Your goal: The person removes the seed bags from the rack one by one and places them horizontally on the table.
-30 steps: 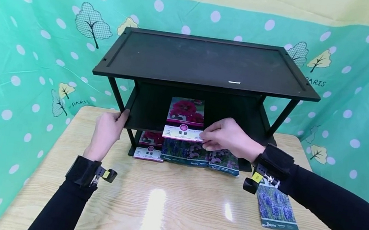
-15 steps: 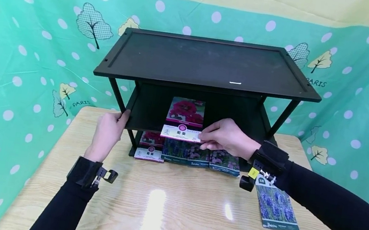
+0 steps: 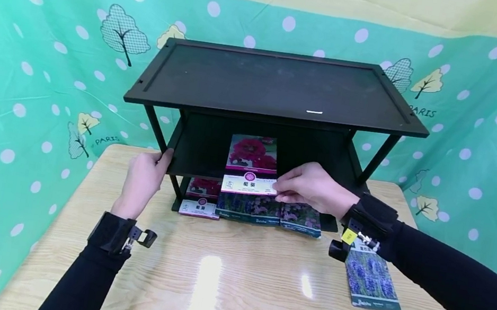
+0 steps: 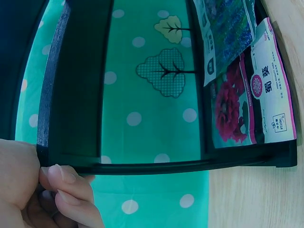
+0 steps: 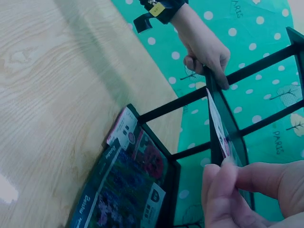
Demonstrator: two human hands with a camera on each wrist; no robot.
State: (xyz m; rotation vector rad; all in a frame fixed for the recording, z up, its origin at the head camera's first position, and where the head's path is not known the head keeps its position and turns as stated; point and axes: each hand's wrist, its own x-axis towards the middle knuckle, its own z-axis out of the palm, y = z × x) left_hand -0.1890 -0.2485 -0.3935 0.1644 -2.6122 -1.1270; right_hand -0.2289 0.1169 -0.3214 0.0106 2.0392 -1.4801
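My left hand [image 3: 142, 182] grips the middle board of a black shelf rack [image 3: 283, 82] at its left front corner, thumb on top and fingers curled beneath, as the left wrist view shows. Between thumb and fingers my right hand [image 3: 313, 189] pinches the lower right edge of a seed packet [image 3: 252, 155] with a deep pink flower picture and a white label band. This packet slants at the front of the middle board, its lower end jutting past the edge. In the right wrist view the held packet [image 5: 218, 123] appears nearly edge-on.
On the bottom level lie a matching pink-flower packet [image 3: 200, 206], blue-flower packets [image 3: 233, 206] and a purple-flower packet [image 3: 300, 219]. Another blue-flower packet [image 3: 374, 281] lies on the wooden table [image 3: 258, 285] at the right, under my right forearm. A dotted green curtain [image 3: 14, 141] hangs behind.
The pinched packet and my right hand have shifted slightly right and toward me, and the packet has turned a little. My left hand stays on the board's corner.
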